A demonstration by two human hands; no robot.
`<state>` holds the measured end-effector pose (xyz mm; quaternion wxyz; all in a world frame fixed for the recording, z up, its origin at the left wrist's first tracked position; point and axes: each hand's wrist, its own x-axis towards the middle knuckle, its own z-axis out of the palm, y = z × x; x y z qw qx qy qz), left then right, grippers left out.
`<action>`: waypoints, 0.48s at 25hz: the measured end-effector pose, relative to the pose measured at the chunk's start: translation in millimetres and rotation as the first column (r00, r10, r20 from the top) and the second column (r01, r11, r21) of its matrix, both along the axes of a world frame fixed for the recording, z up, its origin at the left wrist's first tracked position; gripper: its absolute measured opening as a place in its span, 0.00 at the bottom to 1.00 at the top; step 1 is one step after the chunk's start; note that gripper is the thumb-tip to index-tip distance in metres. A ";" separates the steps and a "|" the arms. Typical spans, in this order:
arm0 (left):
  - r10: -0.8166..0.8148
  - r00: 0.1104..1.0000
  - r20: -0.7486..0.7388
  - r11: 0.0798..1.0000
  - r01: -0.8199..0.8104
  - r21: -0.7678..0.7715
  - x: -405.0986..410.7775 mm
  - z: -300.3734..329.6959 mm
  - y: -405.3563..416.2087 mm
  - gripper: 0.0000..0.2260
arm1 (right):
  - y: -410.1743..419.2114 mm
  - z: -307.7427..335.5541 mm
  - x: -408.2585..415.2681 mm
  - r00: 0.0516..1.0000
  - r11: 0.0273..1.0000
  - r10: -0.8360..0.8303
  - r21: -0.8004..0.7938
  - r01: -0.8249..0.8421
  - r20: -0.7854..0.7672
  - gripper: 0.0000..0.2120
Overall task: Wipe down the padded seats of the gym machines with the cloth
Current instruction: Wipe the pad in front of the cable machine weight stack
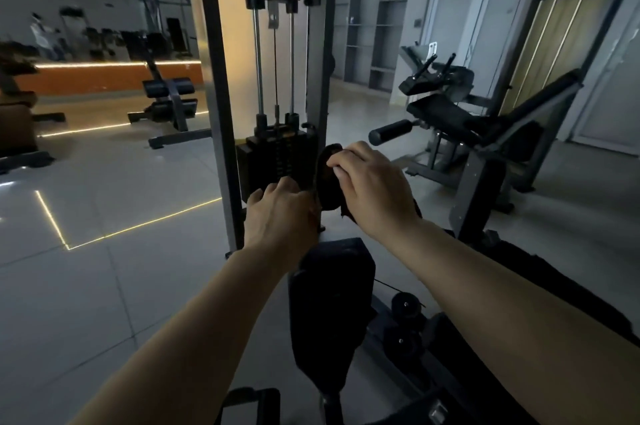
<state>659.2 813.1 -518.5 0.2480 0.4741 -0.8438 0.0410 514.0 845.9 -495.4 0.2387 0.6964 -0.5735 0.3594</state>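
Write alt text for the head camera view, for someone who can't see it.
Two bare hands, left hand and right hand, hold a dark cloth in front of a weight stack, above a black padded seat. Another gym machine stands to the right on a tiled floor.

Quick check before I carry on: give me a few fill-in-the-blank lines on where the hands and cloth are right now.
1. Both hands hold one dark ____ between them, in front of the weight stack.
2. The right hand grips the cloth from the right; the ____ hand holds its other edge.
3. The padded seat lies ____ the hands in the picture, untouched by the cloth.
4. The leg machine stands on the person's ____ side.

Missing words: cloth; left; below; right
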 end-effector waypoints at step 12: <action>0.016 0.995 0.100 0.964 -0.042 0.261 29.8 -117.6 -1.1 0.47 | -13.1 -101.8 16.1 0.971 1.000 0.024 -0.001 -0.025 0.238 0.13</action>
